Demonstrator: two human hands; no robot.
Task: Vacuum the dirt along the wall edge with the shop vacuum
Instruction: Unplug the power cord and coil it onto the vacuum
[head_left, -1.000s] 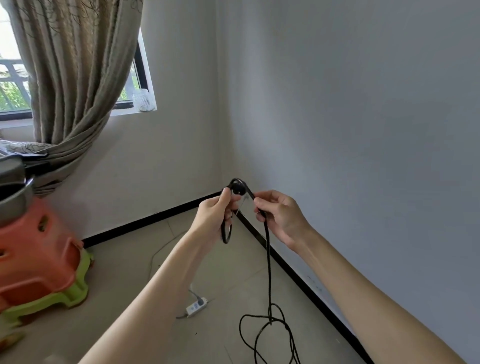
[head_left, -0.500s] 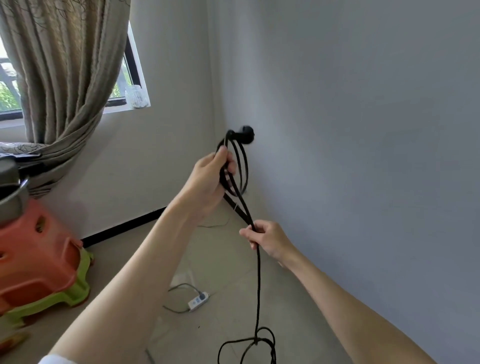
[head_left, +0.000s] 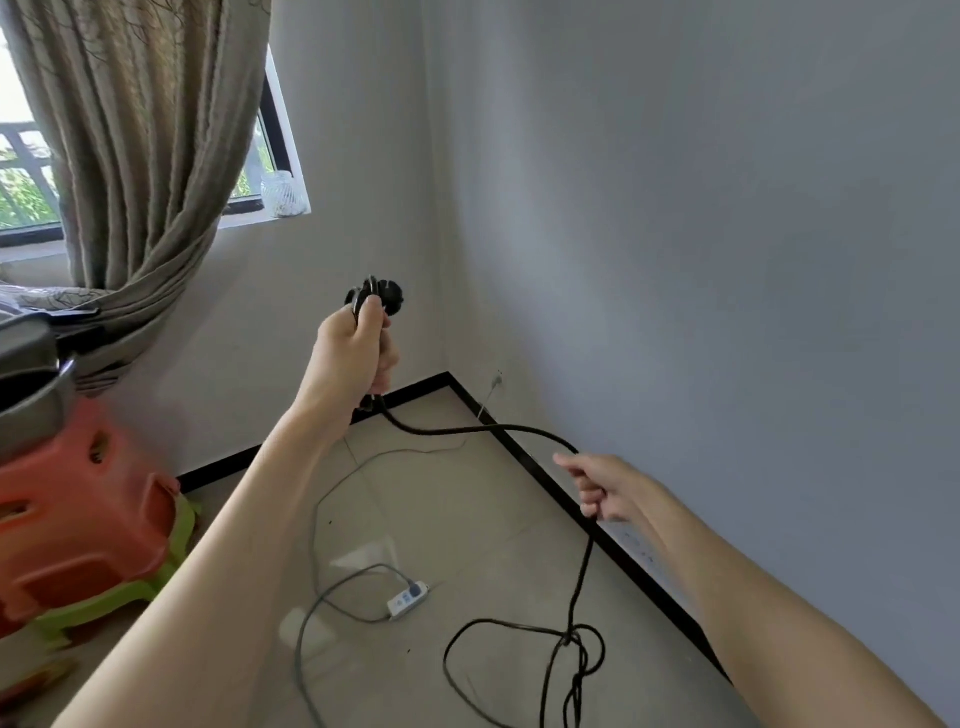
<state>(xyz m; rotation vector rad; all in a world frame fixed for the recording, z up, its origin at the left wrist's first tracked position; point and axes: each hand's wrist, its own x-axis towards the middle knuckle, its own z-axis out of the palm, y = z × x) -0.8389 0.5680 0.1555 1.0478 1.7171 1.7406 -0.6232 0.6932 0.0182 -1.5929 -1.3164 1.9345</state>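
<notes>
While the left hand (head_left: 353, 353) is gripping a bunch of black cord (head_left: 519, 430) with its fingers curled tight round it, the black plug (head_left: 387, 297) is sticking up just above the thumb, raised in front of the room corner. From the bottom of that fist the cord is running down and to the right, crossing the black skirting board (head_left: 524, 457) and looping up to the right hand (head_left: 602, 491). That hand is hanging near the right wall (head_left: 727, 260) with its fingers curled round the cord, pinching it as it passes through. Below it the cord is dropping to the floor (head_left: 467, 519), where it is lying in a loose tangle of loops near the bottom edge of the view, close to the skirting board.

A white power strip (head_left: 408, 601) is lying on the floor between the two forearms, with a thin grey cable (head_left: 317, 519) curving away from it toward the corner. At the left edge an orange stool (head_left: 78, 509) is sitting on top of a green one (head_left: 171, 551), and a dark grey object, only partly in view and hard to make out, is resting on the orange one. Behind them a beige curtain (head_left: 140, 156) is hanging gathered in front of the window (head_left: 275, 135).
</notes>
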